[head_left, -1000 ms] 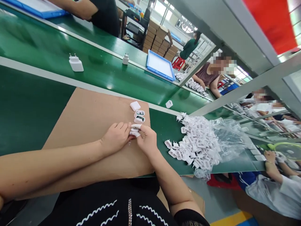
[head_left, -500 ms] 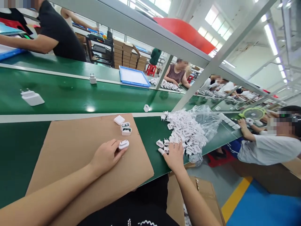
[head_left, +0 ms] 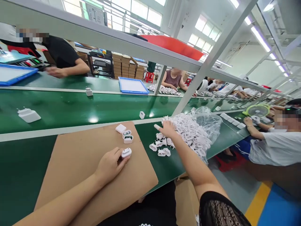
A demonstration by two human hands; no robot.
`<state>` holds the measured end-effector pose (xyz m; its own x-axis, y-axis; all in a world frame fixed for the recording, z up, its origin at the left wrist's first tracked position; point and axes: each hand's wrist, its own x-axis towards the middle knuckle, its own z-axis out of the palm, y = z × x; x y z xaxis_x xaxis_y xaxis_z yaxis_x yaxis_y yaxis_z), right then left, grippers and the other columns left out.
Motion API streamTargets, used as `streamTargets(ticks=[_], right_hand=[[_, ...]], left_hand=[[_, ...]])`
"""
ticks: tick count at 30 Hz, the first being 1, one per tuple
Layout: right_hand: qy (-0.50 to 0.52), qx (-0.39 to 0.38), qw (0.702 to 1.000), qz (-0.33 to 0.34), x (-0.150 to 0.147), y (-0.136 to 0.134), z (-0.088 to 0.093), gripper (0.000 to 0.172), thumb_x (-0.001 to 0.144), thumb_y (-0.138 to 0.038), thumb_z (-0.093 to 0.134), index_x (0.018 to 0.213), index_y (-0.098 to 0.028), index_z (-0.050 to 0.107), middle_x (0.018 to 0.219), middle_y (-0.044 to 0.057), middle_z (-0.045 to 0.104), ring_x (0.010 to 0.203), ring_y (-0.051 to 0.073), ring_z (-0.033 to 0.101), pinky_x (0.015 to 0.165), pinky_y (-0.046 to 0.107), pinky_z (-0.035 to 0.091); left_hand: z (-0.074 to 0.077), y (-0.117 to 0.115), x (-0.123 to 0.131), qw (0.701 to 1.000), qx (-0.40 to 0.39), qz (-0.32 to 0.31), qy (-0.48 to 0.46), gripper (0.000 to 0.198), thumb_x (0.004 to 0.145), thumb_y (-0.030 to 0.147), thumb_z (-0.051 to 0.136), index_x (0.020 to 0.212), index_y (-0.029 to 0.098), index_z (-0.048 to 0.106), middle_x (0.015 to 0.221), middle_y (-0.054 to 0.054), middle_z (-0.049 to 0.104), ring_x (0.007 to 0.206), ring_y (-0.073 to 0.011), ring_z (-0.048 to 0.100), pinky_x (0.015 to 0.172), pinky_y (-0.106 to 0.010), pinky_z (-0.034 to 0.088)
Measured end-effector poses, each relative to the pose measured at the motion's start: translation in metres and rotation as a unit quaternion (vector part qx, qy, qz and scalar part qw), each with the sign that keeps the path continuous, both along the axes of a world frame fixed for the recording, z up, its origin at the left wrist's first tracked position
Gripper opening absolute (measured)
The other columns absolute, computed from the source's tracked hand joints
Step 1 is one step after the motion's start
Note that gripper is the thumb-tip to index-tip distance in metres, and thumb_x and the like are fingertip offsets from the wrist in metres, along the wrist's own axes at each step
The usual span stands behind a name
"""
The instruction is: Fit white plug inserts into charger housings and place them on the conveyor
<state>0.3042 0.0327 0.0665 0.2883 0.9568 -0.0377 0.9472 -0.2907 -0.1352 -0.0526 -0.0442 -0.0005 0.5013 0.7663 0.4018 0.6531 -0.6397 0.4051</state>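
My left hand [head_left: 110,164] rests on the cardboard sheet [head_left: 82,166], thumb and fingers closed around a white plug charger [head_left: 126,153] with its pins facing up. Just beyond it stand two open white charger housings [head_left: 128,139] with dark parts inside, beside another white housing [head_left: 120,128]. My right hand [head_left: 168,129], with white covers on its fingertips, reaches to the far left edge of a heap of white plug caps [head_left: 190,131]. Its thumb sticks out and the fingers lie spread over the caps, the tips partly hidden. Several loose plug caps [head_left: 161,144] lie below its wrist.
A clear plastic bag [head_left: 209,122] lies around the heap. Chargers [head_left: 28,115] sit on the green belt [head_left: 113,108] behind a pale rail. A slanted post [head_left: 188,91] rises near the heap. Co-workers sit opposite and at the right, by a green fan [head_left: 257,110].
My right hand has moved away from me, from the near side of the heap to its far left edge. Loose caps lie spread where it was. My left hand keeps hold of the charger.
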Motion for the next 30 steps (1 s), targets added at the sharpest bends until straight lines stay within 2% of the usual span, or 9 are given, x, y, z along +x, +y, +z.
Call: streamTargets(ticks=[3, 6, 8, 11, 14, 19, 25, 27, 30], right_hand=[[-0.047, -0.026, 0.999, -0.012, 0.017, 0.057, 0.013, 0.092, 0.094, -0.073, 0.039, 0.159, -0.008, 0.031, 0.165, 0.023, 0.025, 0.154, 0.039, 0.019, 0.124, 0.048, 0.014], [-0.058, -0.038, 0.997, -0.031, 0.027, 0.087, 0.015, 0.097, 0.092, -0.075, 0.043, 0.158, -0.004, 0.032, 0.164, 0.03, 0.023, 0.152, 0.045, 0.024, 0.121, 0.055, 0.018], [-0.062, -0.063, 0.995, -0.045, 0.032, 0.097, 0.011, 0.091, 0.092, -0.07, 0.045, 0.154, -0.003, 0.039, 0.159, 0.034, 0.031, 0.144, 0.05, 0.038, 0.113, 0.062, 0.029], [-0.066, -0.099, 0.993, -0.002, 0.034, 0.101, -0.002, 0.064, 0.091, -0.053, 0.057, 0.137, -0.007, 0.062, 0.142, 0.03, 0.055, 0.129, 0.044, 0.057, 0.106, 0.056, 0.041], [-0.068, -0.106, 0.989, 0.082, 0.03, 0.089, -0.018, 0.044, 0.091, -0.031, 0.06, 0.129, -0.009, 0.068, 0.134, 0.023, 0.063, 0.126, 0.034, 0.061, 0.106, 0.041, 0.042], [-0.057, -0.092, 0.981, 0.16, 0.021, 0.042, -0.038, 0.05, 0.085, -0.01, 0.054, 0.133, -0.018, 0.064, 0.134, 0.015, 0.062, 0.118, 0.025, 0.065, 0.097, 0.03, 0.045], [0.079, 0.004, 0.987, 0.142, 0.018, 0.003, -0.028, 0.038, 0.071, -0.018, 0.062, 0.108, -0.019, 0.069, 0.117, 0.011, 0.07, 0.102, 0.026, 0.07, 0.082, 0.031, 0.05], [0.147, 0.053, 0.981, 0.115, 0.011, -0.006, -0.019, 0.034, 0.071, -0.027, 0.066, 0.103, -0.021, 0.069, 0.11, 0.01, 0.074, 0.095, 0.026, 0.072, 0.078, 0.032, 0.052], [0.269, 0.104, 0.954, 0.088, -0.011, -0.016, -0.012, 0.036, 0.068, -0.046, 0.073, 0.095, -0.023, 0.069, 0.095, 0.009, 0.077, 0.084, 0.028, 0.073, 0.073, 0.035, 0.054]], left_hand=[[0.002, -0.003, 0.0, 1.0, -0.005, 0.0, 0.003, 0.027, 0.104, 0.044, 0.048, 0.104, 0.021, 0.062, 0.09, -0.006, 0.062, 0.08, -0.0222, 0.063, 0.07, -0.036, 0.047], [0.004, -0.008, 0.0, 1.0, -0.017, 0.001, 0.011, 0.024, 0.101, 0.039, 0.05, 0.109, 0.02, 0.062, 0.095, -0.008, 0.064, 0.083, -0.0242, 0.064, 0.073, -0.038, 0.05], [0.004, -0.01, 0.0, 1.0, -0.018, 0.001, 0.002, 0.034, 0.095, 0.034, 0.056, 0.126, 0.019, 0.058, 0.104, -0.011, 0.065, 0.088, -0.0266, 0.065, 0.076, -0.041, 0.053], [0.004, -0.011, 0.0, 0.999, -0.018, -0.013, -0.032, 0.056, 0.086, 0.028, 0.061, 0.141, 0.019, 0.048, 0.119, -0.014, 0.064, 0.099, -0.0283, 0.065, 0.084, -0.042, 0.055], [0.002, -0.01, -0.001, 0.997, -0.027, -0.043, -0.063, 0.048, 0.085, 0.023, 0.059, 0.132, 0.023, 0.053, 0.118, -0.01, 0.064, 0.1, -0.0266, 0.065, 0.084, -0.04, 0.055], [-0.001, -0.008, -0.001, 0.994, -0.053, -0.05, -0.085, 0.037, 0.087, 0.024, 0.058, 0.124, 0.022, 0.06, 0.109, -0.01, 0.067, 0.094, -0.0251, 0.066, 0.078, -0.036, 0.055], [0.017, 0.0, -0.004, 0.964, -0.174, -0.015, -0.2, 0.03, 0.085, 0.035, 0.07, 0.113, 0.023, 0.07, 0.102, -0.005, 0.068, 0.081, -0.0192, 0.067, 0.071, -0.029, 0.054], [0.03, 0.018, -0.009, 0.955, -0.183, 0.01, -0.235, 0.031, 0.084, 0.035, 0.072, 0.112, 0.022, 0.071, 0.099, -0.005, 0.069, 0.077, -0.0177, 0.066, 0.068, -0.028, 0.054], [0.052, 0.064, -0.025, 0.956, -0.157, 0.113, -0.219, 0.035, 0.084, 0.033, 0.073, 0.116, 0.021, 0.069, 0.101, -0.005, 0.07, 0.077, -0.0169, 0.066, 0.069, -0.027, 0.054]])
